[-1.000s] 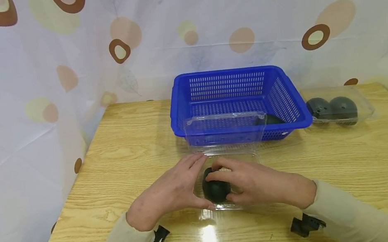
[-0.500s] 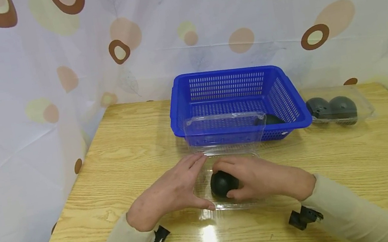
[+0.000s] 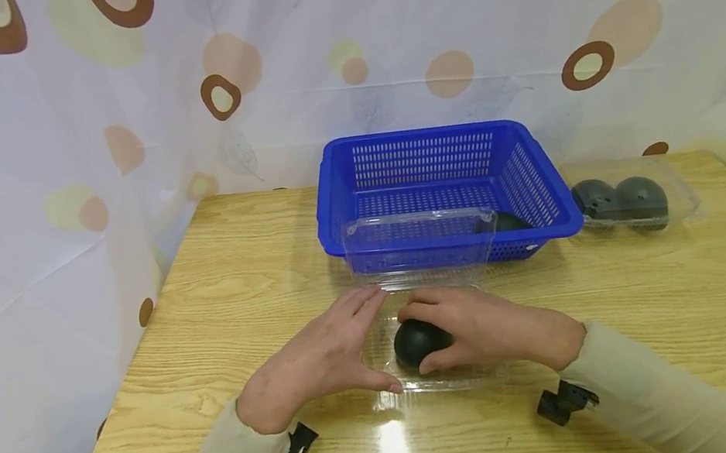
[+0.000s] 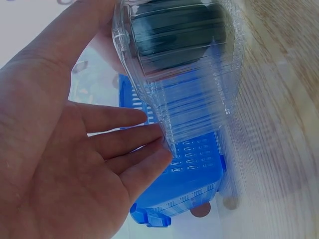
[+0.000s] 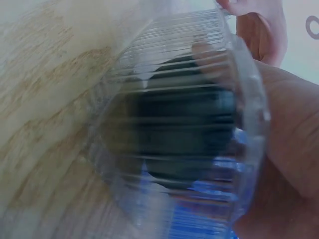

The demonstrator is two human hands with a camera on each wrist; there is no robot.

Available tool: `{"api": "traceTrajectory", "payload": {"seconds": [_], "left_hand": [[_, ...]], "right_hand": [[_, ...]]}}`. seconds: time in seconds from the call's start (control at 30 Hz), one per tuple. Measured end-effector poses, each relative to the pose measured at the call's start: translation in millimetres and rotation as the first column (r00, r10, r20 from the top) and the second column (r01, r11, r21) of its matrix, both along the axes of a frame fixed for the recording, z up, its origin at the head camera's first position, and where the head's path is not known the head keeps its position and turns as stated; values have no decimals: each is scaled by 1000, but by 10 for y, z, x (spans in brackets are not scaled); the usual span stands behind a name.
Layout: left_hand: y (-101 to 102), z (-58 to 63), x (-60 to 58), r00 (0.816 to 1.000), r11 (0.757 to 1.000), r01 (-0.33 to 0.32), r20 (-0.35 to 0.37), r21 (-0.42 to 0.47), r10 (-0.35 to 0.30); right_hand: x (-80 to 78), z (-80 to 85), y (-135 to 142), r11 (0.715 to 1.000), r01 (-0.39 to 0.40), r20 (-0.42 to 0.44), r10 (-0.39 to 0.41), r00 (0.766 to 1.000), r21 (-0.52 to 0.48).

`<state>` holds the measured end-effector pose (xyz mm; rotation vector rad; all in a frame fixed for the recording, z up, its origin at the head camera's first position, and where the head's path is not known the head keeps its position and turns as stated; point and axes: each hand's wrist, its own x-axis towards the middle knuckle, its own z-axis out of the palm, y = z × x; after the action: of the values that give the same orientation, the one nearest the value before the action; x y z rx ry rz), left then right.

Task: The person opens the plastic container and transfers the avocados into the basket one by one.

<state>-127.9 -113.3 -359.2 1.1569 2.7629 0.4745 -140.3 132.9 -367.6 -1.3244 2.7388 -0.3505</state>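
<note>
A clear plastic clamshell container (image 3: 385, 376) lies on the table with its lid (image 3: 418, 242) raised at the back. Inside its tray sits a dark green, smooth, rounded avocado (image 3: 420, 341), seen through the ribbed wall in both wrist views (image 4: 179, 37). My right hand (image 3: 469, 324) curls over it from the right, thumb in front and fingers behind. At the tray's left end my left hand (image 3: 329, 357) spreads thumb and fingers, the nearly straight fingertips touching the rim near the back corner in the left wrist view.
A blue slotted basket (image 3: 420, 136) stands behind the container, with one dark oval thing (image 3: 506, 223) inside. To its right lies a closed clear clamshell (image 3: 678, 191) holding two dark rounded fruits (image 3: 641, 202). A patterned cloth (image 3: 335, 43) hangs behind the wooden table (image 3: 223, 279).
My right hand has shifted the avocado slightly to the right inside the tray over the last second, now gripping more from its right side. My left hand has stayed in place.
</note>
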Motion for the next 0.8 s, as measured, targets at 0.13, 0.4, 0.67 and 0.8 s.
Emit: {"api": "traceTrajectory", "payload": {"seconds": [0.13, 0.4, 0.67, 0.8], "left_hand": [[3, 12, 2, 1000, 1000, 1, 4, 5, -1], [8, 8, -8, 1000, 1000, -12, 28, -2, 12], [9, 0, -10, 1000, 1000, -6, 28, 5, 6], [6, 2, -13, 1000, 1000, -7, 30, 1, 7]], "right_hand": [[0, -49, 5, 999, 6, -29, -5, 1000, 41], [-6, -107, -1, 1000, 16, -34, -15, 999, 23], [17, -90, 20, 996, 87, 61, -86, 994, -22], [39, -37, 38, 990, 120, 129, -111, 985, -67]]}}
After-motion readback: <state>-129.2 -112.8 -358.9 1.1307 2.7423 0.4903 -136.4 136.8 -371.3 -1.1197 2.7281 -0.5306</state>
